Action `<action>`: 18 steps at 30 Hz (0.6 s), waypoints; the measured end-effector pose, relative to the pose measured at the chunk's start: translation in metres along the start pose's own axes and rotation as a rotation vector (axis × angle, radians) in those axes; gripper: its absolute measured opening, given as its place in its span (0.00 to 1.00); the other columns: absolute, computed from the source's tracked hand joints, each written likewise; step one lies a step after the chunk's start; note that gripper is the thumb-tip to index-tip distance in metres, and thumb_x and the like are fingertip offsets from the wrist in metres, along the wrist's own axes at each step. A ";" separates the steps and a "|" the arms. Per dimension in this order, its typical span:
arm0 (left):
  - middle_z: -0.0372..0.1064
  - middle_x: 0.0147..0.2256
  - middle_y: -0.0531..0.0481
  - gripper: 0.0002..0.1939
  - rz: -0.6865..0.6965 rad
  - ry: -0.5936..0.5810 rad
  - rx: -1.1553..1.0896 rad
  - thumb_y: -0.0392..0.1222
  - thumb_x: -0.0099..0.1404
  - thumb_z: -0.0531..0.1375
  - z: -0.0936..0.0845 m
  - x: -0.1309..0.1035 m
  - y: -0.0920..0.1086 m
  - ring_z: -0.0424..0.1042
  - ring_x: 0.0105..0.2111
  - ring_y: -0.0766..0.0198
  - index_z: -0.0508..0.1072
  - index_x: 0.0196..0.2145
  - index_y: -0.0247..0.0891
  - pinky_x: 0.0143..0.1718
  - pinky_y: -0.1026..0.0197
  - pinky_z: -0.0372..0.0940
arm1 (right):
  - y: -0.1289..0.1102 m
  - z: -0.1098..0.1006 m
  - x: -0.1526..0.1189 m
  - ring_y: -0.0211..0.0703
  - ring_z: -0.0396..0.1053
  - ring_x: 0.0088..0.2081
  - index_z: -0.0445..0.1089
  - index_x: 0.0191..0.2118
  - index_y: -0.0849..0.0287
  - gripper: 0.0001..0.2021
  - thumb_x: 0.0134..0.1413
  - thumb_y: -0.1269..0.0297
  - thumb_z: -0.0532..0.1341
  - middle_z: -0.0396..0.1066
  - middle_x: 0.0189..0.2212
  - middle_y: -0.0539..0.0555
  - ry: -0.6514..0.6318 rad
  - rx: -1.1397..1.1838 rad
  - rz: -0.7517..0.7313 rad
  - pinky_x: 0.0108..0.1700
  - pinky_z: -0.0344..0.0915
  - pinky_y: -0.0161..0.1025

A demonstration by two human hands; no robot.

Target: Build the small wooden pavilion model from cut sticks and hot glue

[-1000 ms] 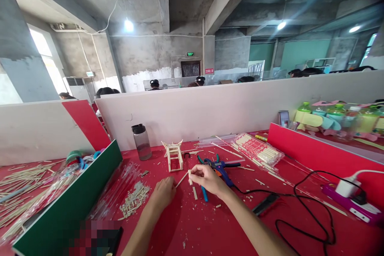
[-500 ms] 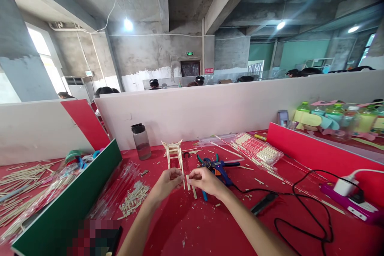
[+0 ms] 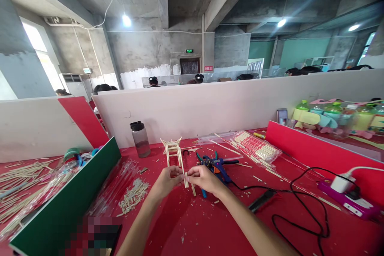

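Observation:
My left hand (image 3: 167,182) and my right hand (image 3: 206,179) meet over the red table (image 3: 210,228). Each pinches a thin wooden stick; the long stick (image 3: 183,166) in my left hand rises toward the far side, and a short stick piece (image 3: 186,179) sits at my right fingertips, touching it. Just behind the hands stands a small gate-like stick model (image 3: 173,151). A blue glue gun (image 3: 218,165) lies right of the model, close behind my right hand.
A dark-capped bottle (image 3: 139,139) stands at the back left by the white partition (image 3: 210,108). Cut stick bits (image 3: 132,196) lie left, a packet of chopsticks (image 3: 255,148) back right. A black cable (image 3: 300,208) runs to a power strip (image 3: 348,200). A green divider (image 3: 69,204) borders the left.
My left hand came in from the left with its long stick and met my right hand; the two sticks now touch. The view shifted slightly.

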State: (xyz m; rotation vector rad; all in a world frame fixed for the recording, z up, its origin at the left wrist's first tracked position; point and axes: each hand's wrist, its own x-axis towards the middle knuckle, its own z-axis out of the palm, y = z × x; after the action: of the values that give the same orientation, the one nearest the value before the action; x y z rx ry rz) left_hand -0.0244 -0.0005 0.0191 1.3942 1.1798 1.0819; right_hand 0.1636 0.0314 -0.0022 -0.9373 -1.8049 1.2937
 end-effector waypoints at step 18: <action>0.69 0.27 0.52 0.21 0.038 -0.010 0.027 0.53 0.48 0.70 0.002 -0.001 -0.003 0.69 0.25 0.66 0.72 0.30 0.34 0.29 0.63 0.65 | -0.005 0.002 -0.001 0.40 0.69 0.28 0.75 0.32 0.62 0.18 0.42 0.52 0.73 0.75 0.27 0.52 0.009 0.073 -0.005 0.32 0.60 0.34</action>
State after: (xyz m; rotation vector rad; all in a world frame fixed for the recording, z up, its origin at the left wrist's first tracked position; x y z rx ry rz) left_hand -0.0226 -0.0016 0.0162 1.4464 1.1686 1.0884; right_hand 0.1622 0.0285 0.0018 -0.8963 -1.7401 1.3408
